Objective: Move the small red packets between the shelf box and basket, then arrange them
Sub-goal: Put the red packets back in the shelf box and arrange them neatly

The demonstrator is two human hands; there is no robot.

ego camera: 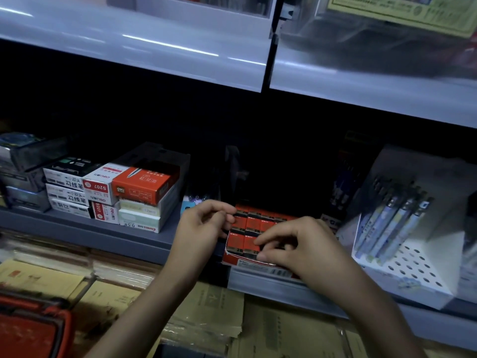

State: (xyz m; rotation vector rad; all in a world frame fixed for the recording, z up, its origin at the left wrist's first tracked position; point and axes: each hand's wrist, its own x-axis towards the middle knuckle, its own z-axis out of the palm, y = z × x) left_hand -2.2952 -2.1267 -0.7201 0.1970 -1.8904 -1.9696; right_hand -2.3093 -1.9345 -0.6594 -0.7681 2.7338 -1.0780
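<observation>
The small red packets [254,224] stand in rows in the open red cardboard shelf box [247,263] at the lip of the grey metal shelf [116,236]. Their long axes run roughly from 6 to 12 o'clock. The right hand [302,246] is the nearer of the 2. It reaches in from 5 o'clock with the wrist dipped, forefinger and thumb curled close and pinching a front-row packet that lies at 9 o'clock from its palm. The left hand [204,223] comes in from 7 o'clock with its fingers curled and their tips at the back-left packet, at 3 o'clock of it. I cannot tell whether it holds that packet. The red plastic basket [33,329] sits at 7 o'clock, well apart from the box, so a lifted packet would likely travel down-left.
</observation>
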